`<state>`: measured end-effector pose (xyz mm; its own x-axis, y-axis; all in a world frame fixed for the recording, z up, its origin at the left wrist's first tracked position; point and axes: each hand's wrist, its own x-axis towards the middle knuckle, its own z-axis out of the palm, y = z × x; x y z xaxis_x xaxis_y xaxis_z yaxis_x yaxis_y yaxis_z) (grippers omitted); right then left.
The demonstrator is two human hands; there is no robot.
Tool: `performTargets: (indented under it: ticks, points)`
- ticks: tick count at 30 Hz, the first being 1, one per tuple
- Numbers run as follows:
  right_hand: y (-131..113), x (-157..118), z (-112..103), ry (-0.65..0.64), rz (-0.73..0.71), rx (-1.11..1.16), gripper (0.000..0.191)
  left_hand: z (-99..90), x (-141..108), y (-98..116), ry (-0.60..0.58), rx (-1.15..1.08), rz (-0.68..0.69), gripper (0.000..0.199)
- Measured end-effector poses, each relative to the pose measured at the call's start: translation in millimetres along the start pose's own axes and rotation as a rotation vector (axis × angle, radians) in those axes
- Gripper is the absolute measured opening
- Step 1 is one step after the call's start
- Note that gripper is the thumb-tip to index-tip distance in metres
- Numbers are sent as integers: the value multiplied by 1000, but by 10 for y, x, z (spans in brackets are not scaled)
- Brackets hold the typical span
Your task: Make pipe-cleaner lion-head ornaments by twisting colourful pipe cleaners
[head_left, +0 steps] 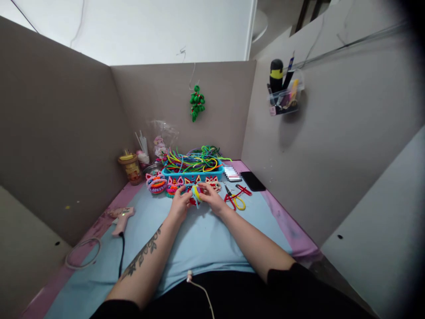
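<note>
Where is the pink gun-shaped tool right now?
In the head camera's view, the pink gun-shaped tool lies on the left side of the work surface, between the pale looped cable and the tattooed left forearm.

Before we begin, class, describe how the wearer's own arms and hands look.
The left sleeve and right sleeve are black and short. A dark leafy tattoo marks the left forearm; none shows on the right forearm. Left hand and right hand are gloveless.

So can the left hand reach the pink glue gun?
Probably yes: only blue cloth lies between the left hand and the glue gun. But that hand is holding the colourful craft piece, so it may need to let go first.
</note>
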<state>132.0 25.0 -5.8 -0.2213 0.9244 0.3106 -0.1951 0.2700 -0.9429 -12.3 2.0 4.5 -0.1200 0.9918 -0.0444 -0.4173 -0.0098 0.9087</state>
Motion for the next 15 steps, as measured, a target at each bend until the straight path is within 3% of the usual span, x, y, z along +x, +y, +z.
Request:
performTargets:
  ticks: [3,7,15]
  points:
    - [-36,-29,-11,-96,79,91,48,-5,-9,7,-61,-7,-6,67]
    - [-5,-12,-24,-63,95,106,49,-11,-13,16,-141,-24,-1,72]
    - [66,39,-45,-28,-5,62,46,-16,-3,-14,-108,-42,-18,73]
